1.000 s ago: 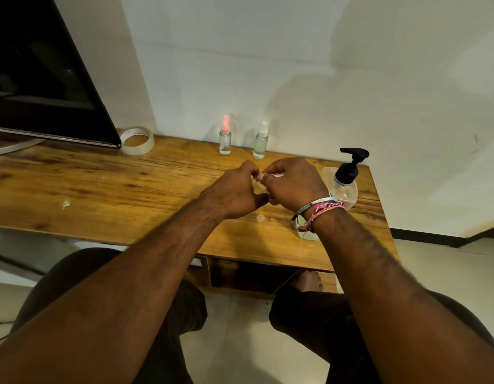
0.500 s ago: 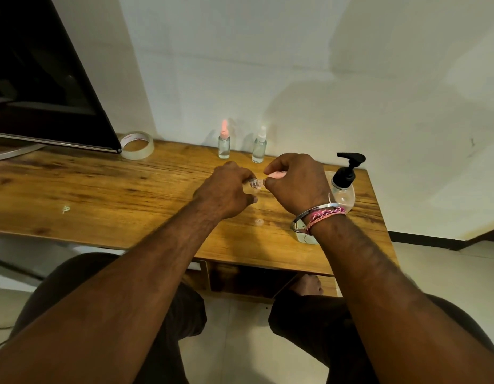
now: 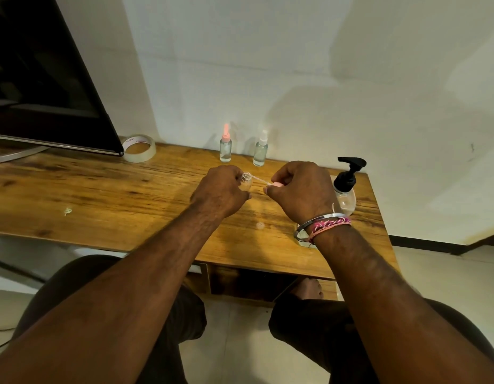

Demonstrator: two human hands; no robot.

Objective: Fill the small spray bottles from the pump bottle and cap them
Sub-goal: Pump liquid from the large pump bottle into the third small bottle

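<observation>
I am gripping a small open bottle [image 3: 246,183] in my left hand [image 3: 219,194], neck tilting toward 2 o'clock. My right hand [image 3: 300,191] is pinching the pink spray cap [image 3: 276,184], its tube [image 3: 258,180] slanting toward 10 o'clock, tip at the bottle mouth. Tape roll [image 3: 139,148] lettering unreadable.

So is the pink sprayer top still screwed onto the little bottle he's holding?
No. The right hand holds the pink sprayer top away from the little bottle, only its thin tube reaching the open neck.
</observation>
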